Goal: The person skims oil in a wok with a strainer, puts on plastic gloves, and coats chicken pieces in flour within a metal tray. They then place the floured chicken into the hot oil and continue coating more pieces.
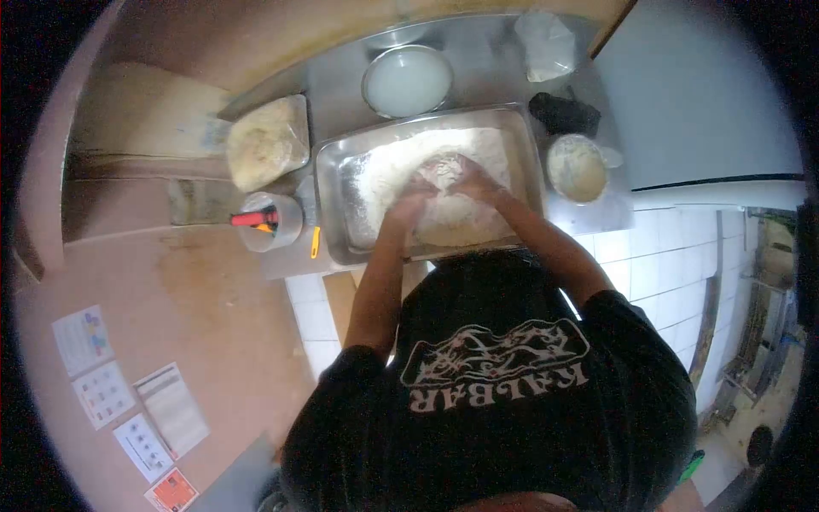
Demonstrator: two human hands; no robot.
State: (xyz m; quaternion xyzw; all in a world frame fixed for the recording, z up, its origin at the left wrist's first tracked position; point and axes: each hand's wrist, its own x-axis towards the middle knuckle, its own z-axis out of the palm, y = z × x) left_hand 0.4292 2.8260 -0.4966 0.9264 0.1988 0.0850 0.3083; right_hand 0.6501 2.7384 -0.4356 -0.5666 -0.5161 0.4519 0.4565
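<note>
A deep rectangular steel pan sits on the counter, with white flour spread over much of its bottom. Both my hands are down in it, close together near the middle. My left hand is curled, its fingers dusted white. Across from it, my right hand is also curled, fingertips turned inward. Between them they hold a loose, floury clump; whether it is flour alone or coated pieces cannot be made out. Fingertips are partly buried and slightly blurred.
Behind the pan stands a round bowl of whitish liquid. Left are a bag of pale food, a tub with a red-handled tool and a yellow-handled tool. Right are a tub of pale mix, a black bundle and a plastic bag.
</note>
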